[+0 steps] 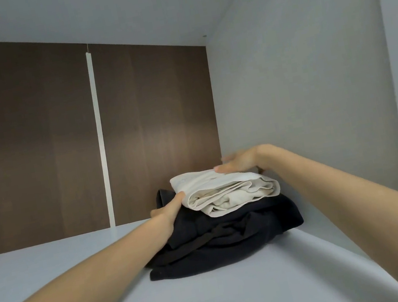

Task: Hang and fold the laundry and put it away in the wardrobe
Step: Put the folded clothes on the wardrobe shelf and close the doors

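Cream cloth [226, 188]: folded, lying on top of black clothes [233, 232].
Black clothes: folded pile on grey shelf [82, 278].
Left hand [168, 209]: at left side of black clothes, thumb on end of cream cloth; fingers hidden, so cannot tell if grip holds anything.
Right hand [241, 160]: above black clothes, flat on far corner of cream cloth, grip let go, fingers straight.
Brown back wall [31, 140]: behind black clothes.
Grey side wall [299, 79]: just right of black clothes.
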A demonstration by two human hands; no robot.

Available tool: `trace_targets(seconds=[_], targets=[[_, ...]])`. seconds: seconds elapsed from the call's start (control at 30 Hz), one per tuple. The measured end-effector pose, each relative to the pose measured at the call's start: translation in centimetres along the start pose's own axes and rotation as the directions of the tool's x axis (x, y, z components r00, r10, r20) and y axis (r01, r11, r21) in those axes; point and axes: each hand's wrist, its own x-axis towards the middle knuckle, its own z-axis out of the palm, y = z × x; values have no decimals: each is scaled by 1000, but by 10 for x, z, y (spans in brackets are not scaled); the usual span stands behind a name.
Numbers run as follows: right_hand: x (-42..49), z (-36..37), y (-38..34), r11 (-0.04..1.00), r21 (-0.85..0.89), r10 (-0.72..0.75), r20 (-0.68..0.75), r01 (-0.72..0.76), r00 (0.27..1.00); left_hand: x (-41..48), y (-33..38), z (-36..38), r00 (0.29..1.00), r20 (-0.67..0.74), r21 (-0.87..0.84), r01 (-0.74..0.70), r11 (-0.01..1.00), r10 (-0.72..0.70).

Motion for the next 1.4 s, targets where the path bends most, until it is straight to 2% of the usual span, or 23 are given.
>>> trace_targets(seconds=[0.07,0.17,0.23,0.3,0.4,0.47,0.53,0.63,0.73,0.87,1.07,1.2,1.27,1.33,1.4], targets=[[-9,0,-13,988,-70,-144,-61,140,988,1,1,-2,988,155,58,18,998,-26],[-21,20,-27,979,-92,-186,-12,184,982,1,0,-9,981,192,138,5,990,-32],[-25,39,-27,975,-152,-175,-73,162,982,-4,-2,-13,990,139,150,-25,988,4],[-30,56,-24,972,-201,-167,-238,119,957,-6,-7,-12,998,69,100,-19,995,12],[-37,81,-15,940,-324,-260,-479,106,838,-10,-9,-8,998,51,37,-46,998,44],[-34,93,-7,915,-392,-330,-582,99,743,-10,-11,-2,998,38,2,-43,999,43],[-28,97,0,918,-385,-335,-629,93,702,-9,-13,4,999,23,-18,-45,999,45],[-17,94,10,945,-307,-297,-669,110,682,-12,-14,16,997,-29,-19,-68,998,67],[-10,96,20,945,-309,-299,-697,104,652,-12,-17,25,994,-69,-3,-86,996,85],[-2,99,25,945,-293,-317,-696,149,644,-10,-17,29,993,-83,-11,-91,996,90],[-13,105,26,938,-313,-327,-653,149,683,-24,-15,24,989,-95,59,-107,992,112],[-32,103,23,936,-314,-323,-591,157,739,-52,-13,15,985,-135,87,-95,992,106],[-45,95,16,953,-259,-282,-568,158,773,-67,-6,5,985,-125,98,-104,990,116],[-61,87,7,964,-199,-262,-573,178,776,-86,7,-10,979,-111,162,-152,975,172],[-80,84,-2,954,-202,-298,-590,220,751,-109,22,-30,946,-61,285,-290,914,319]])
